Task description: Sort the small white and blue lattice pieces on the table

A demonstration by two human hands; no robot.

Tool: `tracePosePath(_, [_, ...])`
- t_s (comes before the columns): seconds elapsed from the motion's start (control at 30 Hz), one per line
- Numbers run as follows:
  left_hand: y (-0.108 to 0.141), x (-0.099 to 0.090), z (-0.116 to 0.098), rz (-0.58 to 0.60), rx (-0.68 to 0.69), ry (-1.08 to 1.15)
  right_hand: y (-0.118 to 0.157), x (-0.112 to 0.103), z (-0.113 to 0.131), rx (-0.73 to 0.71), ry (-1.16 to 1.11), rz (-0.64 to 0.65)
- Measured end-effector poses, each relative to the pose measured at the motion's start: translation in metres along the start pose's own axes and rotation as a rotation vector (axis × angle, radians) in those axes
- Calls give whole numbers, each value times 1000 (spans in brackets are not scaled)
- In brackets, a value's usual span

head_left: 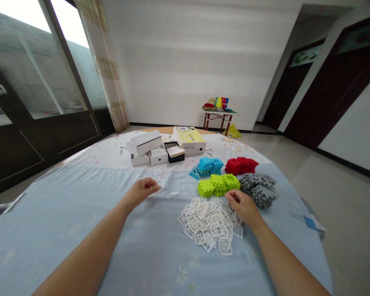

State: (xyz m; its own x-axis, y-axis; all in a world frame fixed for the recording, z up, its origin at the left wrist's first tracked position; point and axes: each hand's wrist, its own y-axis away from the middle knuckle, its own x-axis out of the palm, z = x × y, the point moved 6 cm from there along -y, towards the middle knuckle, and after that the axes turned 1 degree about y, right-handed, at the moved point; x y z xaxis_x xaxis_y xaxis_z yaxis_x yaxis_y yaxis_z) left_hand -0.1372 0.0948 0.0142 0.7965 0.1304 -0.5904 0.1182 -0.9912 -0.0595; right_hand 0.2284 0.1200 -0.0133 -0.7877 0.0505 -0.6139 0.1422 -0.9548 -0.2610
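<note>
My left hand (141,192) hovers over the blue cloth left of centre, thumb and fingers pinched together. Something pale may be at its fingertips, too small to make out. Just beyond it lie a few small white lattice pieces (160,174). My right hand (243,205) is closed, fingertips bent inward, at the right edge of a heap of white lattice pieces (208,222). What it holds, if anything, is hidden. Lime green toothed plates (218,185) sit right by its fingertips, and grey toothed pieces (259,189) are behind it.
Blue pieces (206,166) and red pieces (241,165) lie farther back. White boxes (144,142), an open black box (175,153) and a yellow-and-white box (189,139) stand at the table's far side. A small white strip (174,193) lies between my hands.
</note>
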Motion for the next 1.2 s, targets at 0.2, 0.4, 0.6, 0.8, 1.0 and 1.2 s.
tracePosePath(0.2, [15, 24, -34, 27, -40, 182, 0, 0, 1, -9, -4, -4])
tracePosePath(0.4, [38, 73, -91, 326, 98, 379, -1, 1, -1, 5, -25, 4])
tracePosePath(0.6, [18, 56, -47, 45, 139, -38, 1, -3, 5, -10, 0, -12])
tracePosePath(0.8, [15, 57, -24, 40, 292, -415, 1, -2, 4, -16, 6, -11])
tracePosePath(1.0, [19, 63, -27, 77, 326, -494, 1, -1, 3, -32, 4, -8])
tracePosePath(1.2, [20, 62, -28, 39, 255, -388, 0, -1, 2, -17, -1, -4])
